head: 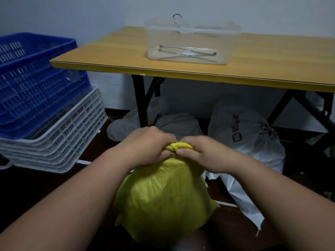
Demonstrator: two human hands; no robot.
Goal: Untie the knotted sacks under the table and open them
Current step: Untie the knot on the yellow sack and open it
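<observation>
Dark floor (27, 192): your left hand (146, 144) and right hand (203, 153) both pinch the crinkly yellow sack (163, 201) at its bunched, tied neck.

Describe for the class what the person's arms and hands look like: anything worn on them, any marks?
Both forearms are bare as far as the picture shows, with no sleeves in view. The left hand and the right hand wear no gloves, and no rings, watch or bracelet show. No markings are visible. The fingernails look short and unpainted.

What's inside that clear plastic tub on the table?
The clear tub on the table holds a few thin ties, dark and green, crossed on its bottom, with a pale scrap among them. A thin black hook shows above its far rim.
</observation>
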